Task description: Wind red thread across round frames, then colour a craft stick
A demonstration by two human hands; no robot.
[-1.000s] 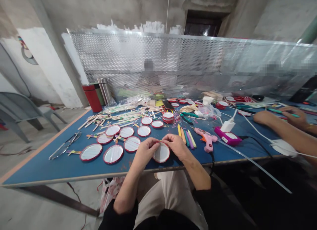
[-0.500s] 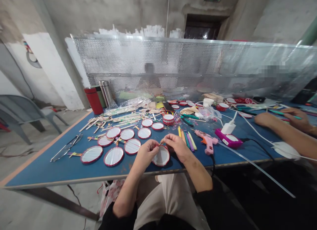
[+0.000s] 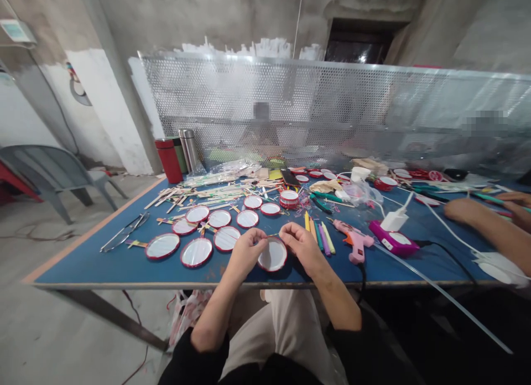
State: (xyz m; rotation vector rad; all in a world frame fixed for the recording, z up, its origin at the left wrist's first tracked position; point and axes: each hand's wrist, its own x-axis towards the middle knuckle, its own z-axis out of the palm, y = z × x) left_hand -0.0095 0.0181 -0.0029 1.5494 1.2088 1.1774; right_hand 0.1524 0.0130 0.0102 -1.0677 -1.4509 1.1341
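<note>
On the blue tabletop (image 3: pixel 89 260), the left hand (image 3: pixel 248 251) and right hand (image 3: pixel 302 246) clamp a round, red-rimmed frame (image 3: pixel 272 256).

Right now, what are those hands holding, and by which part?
The right hand holds the top edge of a round red-rimmed white disc; the left hand pinches a thin strand near it.

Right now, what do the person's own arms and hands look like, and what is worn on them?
The left hand and right hand are bare, with no gloves. The forearms are bare too, ending in a black left sleeve and black right sleeve. No watch or bracelet shows on either wrist.
</note>
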